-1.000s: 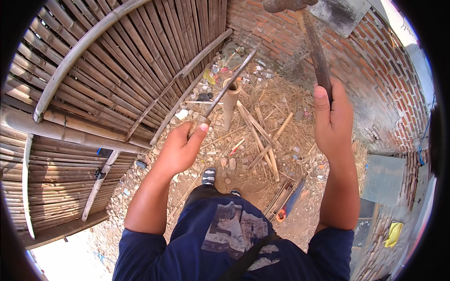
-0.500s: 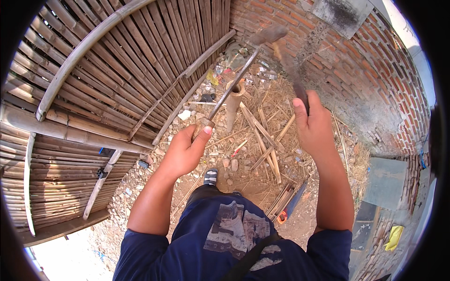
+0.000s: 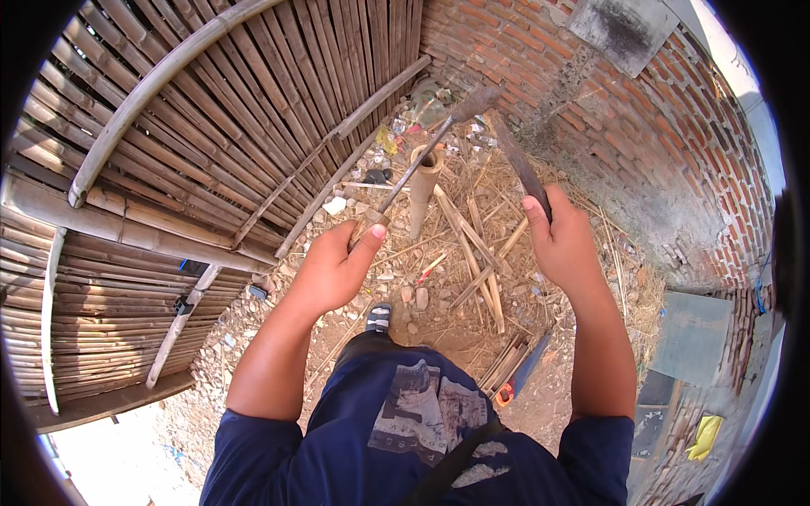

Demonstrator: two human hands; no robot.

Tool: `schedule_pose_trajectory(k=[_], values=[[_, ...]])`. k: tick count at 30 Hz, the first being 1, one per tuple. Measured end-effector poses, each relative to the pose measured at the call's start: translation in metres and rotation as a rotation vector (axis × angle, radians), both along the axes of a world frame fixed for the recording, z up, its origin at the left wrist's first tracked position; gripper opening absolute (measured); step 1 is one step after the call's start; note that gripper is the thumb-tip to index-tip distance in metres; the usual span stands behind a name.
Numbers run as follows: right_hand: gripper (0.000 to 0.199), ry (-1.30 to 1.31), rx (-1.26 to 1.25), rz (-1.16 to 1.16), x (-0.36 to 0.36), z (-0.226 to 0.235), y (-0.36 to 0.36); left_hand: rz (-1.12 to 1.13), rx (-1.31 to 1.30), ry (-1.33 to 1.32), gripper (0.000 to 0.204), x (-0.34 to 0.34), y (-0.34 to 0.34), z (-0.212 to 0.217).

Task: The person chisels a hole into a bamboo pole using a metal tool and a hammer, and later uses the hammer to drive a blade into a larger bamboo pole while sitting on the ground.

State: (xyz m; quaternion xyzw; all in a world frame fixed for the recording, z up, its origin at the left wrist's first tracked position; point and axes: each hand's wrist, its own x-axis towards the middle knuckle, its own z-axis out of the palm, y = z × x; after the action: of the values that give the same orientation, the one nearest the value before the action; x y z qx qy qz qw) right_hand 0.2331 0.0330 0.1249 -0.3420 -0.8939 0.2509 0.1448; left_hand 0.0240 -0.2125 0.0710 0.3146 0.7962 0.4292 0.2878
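My left hand is closed round the wooden handle of a long-bladed knife. Its narrow dark blade slants away from me across the open top of an upright bamboo post. Whether the edge has cut into the bamboo I cannot tell. My right hand grips the dark handle of a hammer. The brown hammer head lies over the far end of the blade and appears to touch it.
Split bamboo pieces lie crossed on the straw-strewn ground beyond my foot. A handsaw rests beside more strips at my right. A bamboo-slat wall rises on the left, a brick wall on the right. Stones and litter cover the ground.
The hammer head has come down toward the blade's far end, and its handle is less blurred. The blade's far end has dropped slightly. Both hands keep their grip.
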Motion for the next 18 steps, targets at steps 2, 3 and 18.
schedule_pose_trajectory(k=[2,3,18], values=[[0.039,0.176,-0.034,0.020,-0.003,0.006,-0.004,-0.019,-0.006,0.056,0.046,-0.007,-0.003,-0.008],[0.038,0.265,-0.053,0.021,-0.003,0.008,-0.006,-0.015,0.013,0.039,0.047,-0.009,-0.003,-0.010],[0.068,0.750,-0.571,-0.086,-0.122,-0.205,-0.036,0.052,0.008,-0.121,0.052,-0.042,-0.007,0.009]])
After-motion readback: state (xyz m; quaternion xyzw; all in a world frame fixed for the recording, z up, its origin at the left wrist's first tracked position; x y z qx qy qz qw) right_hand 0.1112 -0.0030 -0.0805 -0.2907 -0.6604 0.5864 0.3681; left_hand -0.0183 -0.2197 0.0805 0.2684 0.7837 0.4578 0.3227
